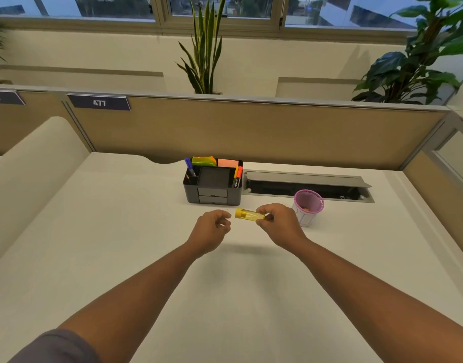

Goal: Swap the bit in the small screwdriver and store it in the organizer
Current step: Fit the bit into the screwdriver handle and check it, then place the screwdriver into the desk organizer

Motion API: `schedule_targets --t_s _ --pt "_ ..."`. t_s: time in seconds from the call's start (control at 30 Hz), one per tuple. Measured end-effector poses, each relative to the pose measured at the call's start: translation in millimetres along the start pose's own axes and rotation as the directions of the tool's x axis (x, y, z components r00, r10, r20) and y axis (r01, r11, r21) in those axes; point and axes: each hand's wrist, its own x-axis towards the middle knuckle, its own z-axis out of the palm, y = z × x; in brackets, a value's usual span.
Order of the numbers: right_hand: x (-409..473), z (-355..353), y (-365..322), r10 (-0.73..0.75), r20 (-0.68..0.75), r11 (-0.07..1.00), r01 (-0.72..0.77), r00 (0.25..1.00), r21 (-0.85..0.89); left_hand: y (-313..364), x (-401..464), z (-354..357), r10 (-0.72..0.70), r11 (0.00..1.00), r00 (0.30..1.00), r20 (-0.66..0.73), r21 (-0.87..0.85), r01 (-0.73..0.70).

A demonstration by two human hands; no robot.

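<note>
Pinching the yellow screwdriver handle [248, 215] in our right hand [278, 225] at frame centre, we held our left hand [212, 229] loosely curled beside its cap, above the tabletop [120, 231], below the black organizer [213, 186].

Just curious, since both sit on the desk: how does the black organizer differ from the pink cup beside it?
The black organizer is a solid, boxy thing with several compartments and small drawers; the pink cup is round, mesh and see-through. The organizer holds pens and sticky notes, while the cup looks nearly empty, with something small and orange inside. The organizer is wider. Both stand upright on the desk, untouched by the hands.
</note>
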Motion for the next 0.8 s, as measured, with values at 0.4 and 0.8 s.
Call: schedule_targets --t_s 0.4,0.8 --pt "78.9 31.6 -35.6 -0.132 0.0 0.989 0.132 0.991 -0.071 -69.7 31.4 12.9 0.101 0.875 0.991 0.093 0.465 -0.133" --pt "156.3 80.8 -44.6 -0.226 0.032 0.966 0.228 0.974 -0.122 -105.6 84.0 31.6 0.247 0.825 0.969 -0.001 0.524 -0.21"
